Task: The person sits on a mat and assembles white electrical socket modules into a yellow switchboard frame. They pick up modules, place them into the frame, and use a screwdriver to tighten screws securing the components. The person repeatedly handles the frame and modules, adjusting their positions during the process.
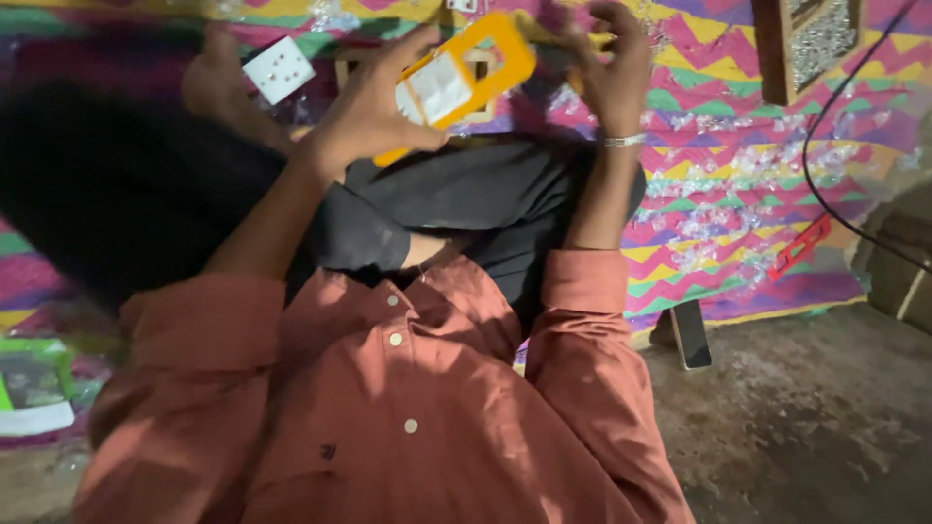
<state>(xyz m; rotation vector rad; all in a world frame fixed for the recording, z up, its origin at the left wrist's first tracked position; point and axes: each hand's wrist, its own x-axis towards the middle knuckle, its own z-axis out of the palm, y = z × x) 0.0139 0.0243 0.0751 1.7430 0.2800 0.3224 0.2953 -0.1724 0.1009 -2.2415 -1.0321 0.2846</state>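
Clearly, the biggest thing under your view is your own rust-red shirt (388, 408), with both sleeves rolled to the elbow, and beyond it your dark trousers (485, 194) as you sit on the zigzag-patterned mat (718, 194). Your left hand (374, 107) is closed around the orange plastic frame (485, 63), with the thumb and the fingers pinching its lower long edge; the frame is tilted, and its white insert (439, 89) sits just above your thumb. Your right hand (610, 73) is near the far end of the frame, with curled fingers, but I cannot tell if it grips something, because this part is blurred. A metal bracelet (621, 141) sits on that wrist.

In my judgement, it is better to keep the pinch on the edge and not on the white insert, so the insert is free for the other hand. Hold the frame steady and bring the right fingertips to it slowly.

To the left of your grip, well apart from it, a white socket plate (280, 68) lies on the mat. Many small clear plastic wrappers (709, 223) lie to the right of the grip. Farther right a red tool (801, 247) and a black cable (835, 116) lie at the mat's edge, and a dark phone (691, 335) stands below them by the bare earthen floor (806, 427). The room is dim.
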